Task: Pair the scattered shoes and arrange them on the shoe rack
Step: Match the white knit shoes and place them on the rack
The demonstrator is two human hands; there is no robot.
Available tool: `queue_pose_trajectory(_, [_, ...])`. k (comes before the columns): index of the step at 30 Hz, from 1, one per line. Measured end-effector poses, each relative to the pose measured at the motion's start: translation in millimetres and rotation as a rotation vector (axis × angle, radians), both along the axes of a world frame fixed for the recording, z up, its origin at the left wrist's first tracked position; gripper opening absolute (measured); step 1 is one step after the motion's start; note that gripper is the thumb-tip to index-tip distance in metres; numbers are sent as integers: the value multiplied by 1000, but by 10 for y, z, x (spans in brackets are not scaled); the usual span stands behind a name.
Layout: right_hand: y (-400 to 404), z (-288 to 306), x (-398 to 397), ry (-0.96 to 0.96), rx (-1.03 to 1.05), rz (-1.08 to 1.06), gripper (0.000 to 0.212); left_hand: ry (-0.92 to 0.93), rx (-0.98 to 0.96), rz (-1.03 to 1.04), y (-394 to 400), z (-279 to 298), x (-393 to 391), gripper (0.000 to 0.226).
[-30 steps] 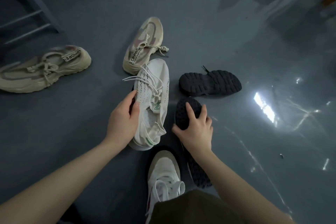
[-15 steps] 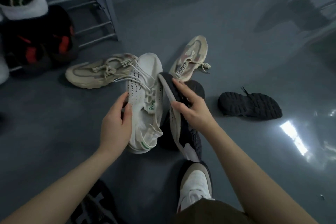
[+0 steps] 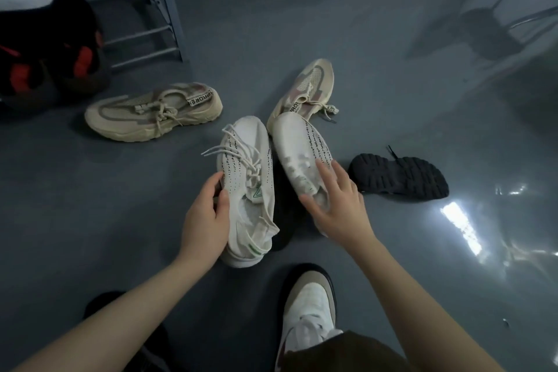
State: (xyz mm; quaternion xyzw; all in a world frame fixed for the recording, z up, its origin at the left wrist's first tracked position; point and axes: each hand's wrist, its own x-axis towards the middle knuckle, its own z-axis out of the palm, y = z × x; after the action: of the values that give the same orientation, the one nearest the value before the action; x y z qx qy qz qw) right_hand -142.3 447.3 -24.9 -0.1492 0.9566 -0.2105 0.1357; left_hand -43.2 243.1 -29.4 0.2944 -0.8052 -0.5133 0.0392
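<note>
left hand gripping left white shoe | right hand grip spread wide, lying on right white shoe | both over floor

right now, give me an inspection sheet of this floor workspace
surface: glossy grey floor, light glare at right
job's things: two white knit shoes side by side, left shoe, right shoe; two beige sneakers apart; black shoe sole up; shoe rack at upper left
clutter: black and red item by the rack
hands: left hand grips left shoe; right hand on right shoe, fingers spread
cables: nothing seen
surroundings: chair legs at upper right
</note>
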Motion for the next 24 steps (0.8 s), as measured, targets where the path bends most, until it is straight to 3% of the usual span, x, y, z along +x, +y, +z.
queue_pose_trajectory(3, [129,-82,101,-50,92,-1,88,-27,62,-34,57,-36,-55,40])
queue_pose_trajectory(7, [208,-191,168,24,126,-17,80,-162,120,-180,55,-113,-127,63])
queue_pose_trajectory(9, [235,-202,156,44,106,-37,77,-183,82,-228,51,-98,-118,91])
queue_pose_trajectory(15, [306,-208,117,-26,146,39,80,-263,-232,-408,232,94,0,116])
queue_pose_trajectory(19, [306,-237,79,-48,149,23,76,-271,-322,-415,286,99,-25,95])
queue_pose_trajectory(24, [211,-202,109,117,28,-11,62,-173,-372,-387,283,79,23,58])
